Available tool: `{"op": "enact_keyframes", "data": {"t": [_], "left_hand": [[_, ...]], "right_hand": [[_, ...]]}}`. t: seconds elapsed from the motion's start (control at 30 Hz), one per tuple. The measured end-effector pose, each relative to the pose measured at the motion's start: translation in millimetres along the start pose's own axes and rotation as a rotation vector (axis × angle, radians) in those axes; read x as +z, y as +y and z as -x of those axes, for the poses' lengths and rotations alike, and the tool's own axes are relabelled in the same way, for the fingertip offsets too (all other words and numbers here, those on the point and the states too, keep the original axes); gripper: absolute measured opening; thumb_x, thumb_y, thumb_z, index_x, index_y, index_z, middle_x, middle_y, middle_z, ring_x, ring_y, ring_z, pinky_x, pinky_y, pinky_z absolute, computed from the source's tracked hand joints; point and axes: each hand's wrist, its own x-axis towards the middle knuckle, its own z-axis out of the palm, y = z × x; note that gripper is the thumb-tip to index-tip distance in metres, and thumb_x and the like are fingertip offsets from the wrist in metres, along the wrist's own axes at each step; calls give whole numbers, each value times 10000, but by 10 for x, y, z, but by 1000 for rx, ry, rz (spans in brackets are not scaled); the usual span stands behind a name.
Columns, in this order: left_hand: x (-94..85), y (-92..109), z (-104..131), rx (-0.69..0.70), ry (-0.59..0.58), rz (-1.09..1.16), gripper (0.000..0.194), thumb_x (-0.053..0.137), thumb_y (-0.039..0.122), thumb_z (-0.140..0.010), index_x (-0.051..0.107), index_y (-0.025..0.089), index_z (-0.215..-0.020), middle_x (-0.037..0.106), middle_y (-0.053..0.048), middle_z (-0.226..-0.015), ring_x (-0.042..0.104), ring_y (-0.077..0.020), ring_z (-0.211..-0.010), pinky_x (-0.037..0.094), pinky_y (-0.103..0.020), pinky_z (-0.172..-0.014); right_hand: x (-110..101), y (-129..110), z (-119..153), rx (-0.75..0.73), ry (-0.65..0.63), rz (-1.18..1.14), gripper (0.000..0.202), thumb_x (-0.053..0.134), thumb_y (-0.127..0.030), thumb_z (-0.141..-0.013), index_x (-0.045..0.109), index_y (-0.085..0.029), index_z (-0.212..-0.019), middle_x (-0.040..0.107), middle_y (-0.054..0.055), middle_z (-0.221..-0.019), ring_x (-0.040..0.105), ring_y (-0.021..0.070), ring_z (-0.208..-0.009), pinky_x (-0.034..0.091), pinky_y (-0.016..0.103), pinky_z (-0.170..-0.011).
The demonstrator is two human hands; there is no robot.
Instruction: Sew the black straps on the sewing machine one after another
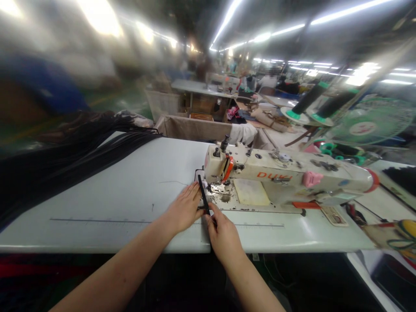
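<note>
A narrow black strip [203,193] lies at the needle end of a white sewing machine [253,167], running from the machine's plate toward the table's front edge. My left hand [185,207] rests flat beside the strip on its left, fingertips against it. My right hand [222,229] is closed on the strip's near end, thumb and fingers pinched together. A second bit of black material sticks out sideways between the two hands; its shape is partly hidden by the fingers.
Long black strips [81,160] are heaped over the table's left side. A printed ruler [107,221] runs along the front of the white table [136,173]. Behind stands a cloth-lined bin [195,128]. Thread cones [307,102] and a green fan [367,125] are at the right.
</note>
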Motion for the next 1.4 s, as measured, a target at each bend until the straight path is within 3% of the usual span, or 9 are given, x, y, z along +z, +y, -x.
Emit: {"op": "enact_keyframes", "data": {"t": [0.13, 0.27, 0.43, 0.53, 0.63, 0.83, 1.1, 1.4], "left_hand": [[71, -25, 75, 0, 51, -32, 863, 460, 618, -983, 189, 94, -1612, 322, -231, -1654, 288, -310, -1564, 306, -498, -1268], [42, -33, 188, 20, 66, -77, 931, 396, 719, -958, 207, 82, -1611, 307, -216, -1665, 274, -307, -1569, 273, -486, -1280], [-23, 4, 207, 0, 43, -107, 925, 357, 737, -957, 222, 100, -1614, 323, -190, -1666, 278, -307, -1565, 200, -546, -1292], [-40, 23, 200, -8, 27, -115, 854, 371, 690, -980, 253, 126, -1610, 327, -181, -1667, 278, -306, -1565, 172, -565, -1295], [-47, 39, 192, -19, 9, -123, 687, 395, 572, -1019, 295, 229, -1606, 313, -155, -1679, 276, -306, -1568, 201, -589, -1277], [-38, 65, 103, -66, 8, -115, 524, 426, 440, -1037, 395, 356, -1553, 330, -130, -1676, 299, -305, -1560, 232, -655, -1240], [-40, 121, 40, -111, 27, -101, 501, 431, 435, -1028, 447, 355, -1523, 373, -131, -1654, 338, -307, -1542, 194, -677, -1245], [-43, 138, 49, -115, 38, -97, 514, 438, 419, -1028, 424, 352, -1537, 371, -125, -1656, 345, -311, -1537, 188, -679, -1246]], "right_hand": [[-20, 14, -23, 53, -39, 20, 480, 472, -238, -1017, 520, -229, -1494, 773, 91, -1160, 750, 227, -993, 571, 352, -906], [-19, 24, -57, 100, -82, 69, 446, 480, -226, -1014, 573, -204, -1450, 746, 112, -1254, 732, 235, -1082, 549, 356, -958], [-54, -7, -121, 170, -143, 113, 452, 500, -258, -1014, 583, -183, -1451, 770, 127, -1177, 736, 244, -1063, 542, 355, -942], [-96, -34, -146, 187, -163, 80, 468, 515, -260, -997, 585, -181, -1453, 772, 119, -1165, 731, 239, -1064, 531, 341, -943], [-118, -65, -165, 187, -183, 74, 520, 548, -233, -952, 568, -179, -1469, 770, 114, -1164, 729, 235, -1052, 531, 327, -922], [-86, -135, -208, 167, -180, 199, 553, 502, -208, -962, 503, -133, -1509, 716, 164, -1297, 718, 253, -1106, 521, 331, -927], [-92, -136, -79, 146, -233, 472, 574, 529, -293, -984, 453, -174, -1541, 784, 127, -1041, 762, 282, -908, 550, 355, -768], [7, -156, -120, 101, -208, 549, 523, 512, -213, -990, 482, -108, -1502, 771, 164, -1037, 765, 267, -893, 575, 335, -738]]}}
